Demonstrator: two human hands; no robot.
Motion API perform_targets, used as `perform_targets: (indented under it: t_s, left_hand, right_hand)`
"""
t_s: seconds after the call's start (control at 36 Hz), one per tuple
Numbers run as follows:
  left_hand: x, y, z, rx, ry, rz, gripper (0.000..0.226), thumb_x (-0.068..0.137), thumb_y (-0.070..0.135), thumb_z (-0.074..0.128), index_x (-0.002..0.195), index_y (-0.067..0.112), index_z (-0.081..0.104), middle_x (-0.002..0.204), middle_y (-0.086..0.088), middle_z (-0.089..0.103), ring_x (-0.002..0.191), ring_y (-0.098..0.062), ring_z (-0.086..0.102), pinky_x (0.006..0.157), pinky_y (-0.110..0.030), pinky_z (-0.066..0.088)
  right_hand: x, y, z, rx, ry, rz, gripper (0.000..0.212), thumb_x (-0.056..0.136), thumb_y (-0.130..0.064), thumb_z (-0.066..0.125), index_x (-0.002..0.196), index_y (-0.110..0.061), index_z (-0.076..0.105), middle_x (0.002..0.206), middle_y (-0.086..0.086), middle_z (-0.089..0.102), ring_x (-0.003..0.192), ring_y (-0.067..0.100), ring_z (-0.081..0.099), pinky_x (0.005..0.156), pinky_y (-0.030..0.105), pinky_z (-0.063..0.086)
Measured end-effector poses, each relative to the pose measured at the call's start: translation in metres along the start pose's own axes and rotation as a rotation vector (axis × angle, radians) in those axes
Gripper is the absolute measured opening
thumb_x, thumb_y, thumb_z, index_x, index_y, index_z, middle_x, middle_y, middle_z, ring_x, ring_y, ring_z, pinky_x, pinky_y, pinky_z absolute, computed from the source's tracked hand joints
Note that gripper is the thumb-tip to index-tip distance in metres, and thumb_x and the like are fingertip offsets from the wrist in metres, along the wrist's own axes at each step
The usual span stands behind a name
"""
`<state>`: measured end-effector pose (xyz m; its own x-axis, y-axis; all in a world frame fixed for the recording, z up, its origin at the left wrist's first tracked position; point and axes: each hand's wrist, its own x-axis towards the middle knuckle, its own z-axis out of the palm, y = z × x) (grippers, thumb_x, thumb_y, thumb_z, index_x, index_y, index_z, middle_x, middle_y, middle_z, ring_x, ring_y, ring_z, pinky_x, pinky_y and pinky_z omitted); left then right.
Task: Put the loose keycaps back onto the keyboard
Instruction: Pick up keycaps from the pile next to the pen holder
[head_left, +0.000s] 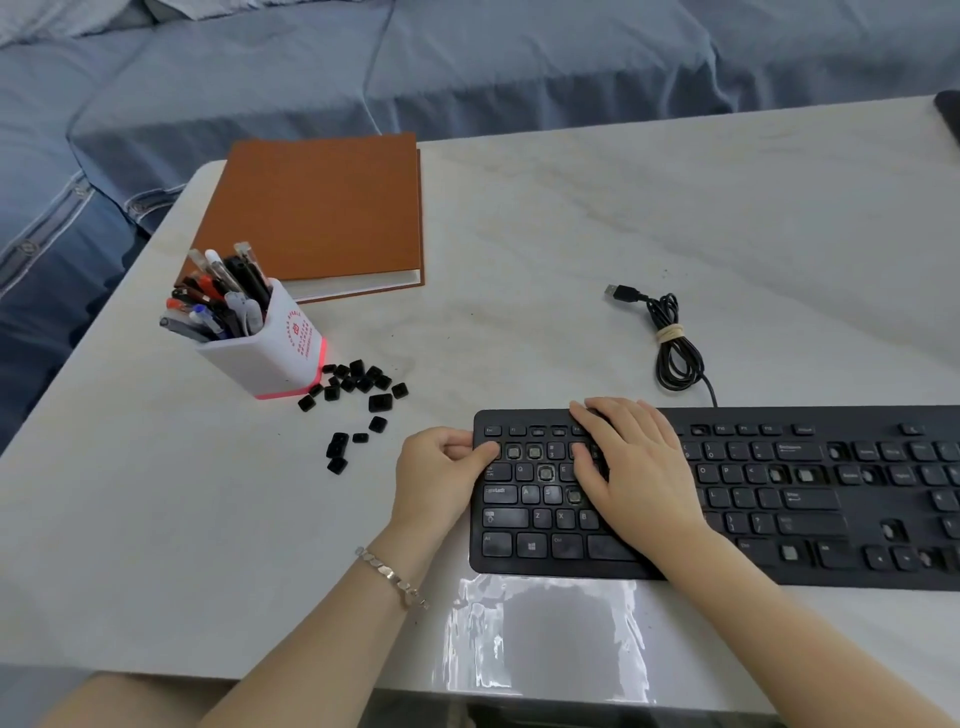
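Note:
A black keyboard (779, 499) lies along the table's near right side, with several bare sockets where keycaps are off. Several loose black keycaps (358, 395) are scattered on the table to its left, beside the pen holder. My left hand (441, 473) grips the keyboard's left edge, thumb on the top rows and fingers curled at the side. My right hand (628, 462) lies flat across the keys left of the middle, fingers fairly straight and pressing down near the number row. What is under its fingertips is hidden.
A white pen holder (260, 343) full of pens stands at the left, with a brown book (322, 213) behind it. The keyboard's coiled USB cable (670, 343) lies behind the keyboard. A blue sofa runs beyond the white table (675, 208).

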<state>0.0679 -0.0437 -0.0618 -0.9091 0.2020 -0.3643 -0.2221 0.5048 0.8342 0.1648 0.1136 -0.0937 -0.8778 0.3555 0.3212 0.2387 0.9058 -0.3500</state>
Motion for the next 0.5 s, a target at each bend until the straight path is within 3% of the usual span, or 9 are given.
perform_targets:
  t_s: [0.14,0.22,0.33,0.39,0.44,0.5]
  left_hand:
    - [-0.003,0.002,-0.002,0.060,-0.014,0.040,0.005,0.081,0.014,0.071,0.079,0.018,0.071,0.071,0.005,0.070,0.070,-0.009,0.066,0.073,-0.022,0.051]
    - [-0.006,0.002,-0.009,0.097,-0.083,0.099,0.030,0.086,0.003,0.058,0.076,0.030,0.070,0.074,0.009,0.071,0.067,-0.004,0.065,0.073,-0.023,0.053]
    - [-0.015,-0.005,-0.025,0.218,-0.017,0.212,0.027,0.093,0.002,0.048,0.108,0.013,0.068,0.092,0.006,0.067,0.077,0.002,0.060,0.069,-0.002,0.041]
    - [-0.015,-0.013,-0.040,0.353,0.110,0.319,0.027,0.092,0.005,0.051,0.115,0.012,0.065,0.110,0.004,0.061,0.095,-0.007,0.056,0.076,-0.006,0.036]
    - [-0.011,-0.019,-0.056,0.483,0.244,0.398,0.032,0.089,0.004,0.054,0.119,0.012,0.062,0.122,0.002,0.055,0.110,-0.016,0.050,0.086,-0.019,0.037]
    - [-0.003,-0.026,-0.071,0.595,0.342,0.383,0.037,0.087,0.008,0.058,0.124,0.010,0.059,0.127,-0.005,0.052,0.114,-0.026,0.046,0.087,-0.034,0.043]
  right_hand:
    - [0.000,-0.001,0.000,-0.004,0.026,-0.009,0.041,0.085,-0.031,0.041,0.111,-0.012,0.066,0.108,0.005,0.064,0.102,0.024,0.057,0.100,0.036,0.032]
    - [0.001,0.000,0.000,-0.004,0.033,-0.014,0.041,0.085,-0.031,0.041,0.111,-0.012,0.066,0.107,0.005,0.065,0.102,0.022,0.055,0.100,0.035,0.032]
    - [0.000,0.001,0.001,-0.004,0.035,-0.020,0.042,0.085,-0.031,0.040,0.111,-0.011,0.066,0.107,0.005,0.064,0.103,0.021,0.052,0.100,0.035,0.032]
    - [0.000,0.002,0.001,-0.006,0.033,-0.021,0.042,0.085,-0.031,0.040,0.112,-0.011,0.066,0.108,0.005,0.064,0.103,0.022,0.053,0.101,0.036,0.032]
    - [0.000,0.002,0.002,-0.004,0.034,-0.023,0.043,0.085,-0.031,0.040,0.112,-0.011,0.066,0.108,0.004,0.064,0.103,0.022,0.054,0.101,0.036,0.032]
    - [0.001,0.002,0.002,-0.001,0.036,-0.025,0.043,0.085,-0.031,0.039,0.112,-0.011,0.066,0.108,0.005,0.064,0.104,0.021,0.052,0.100,0.036,0.032]
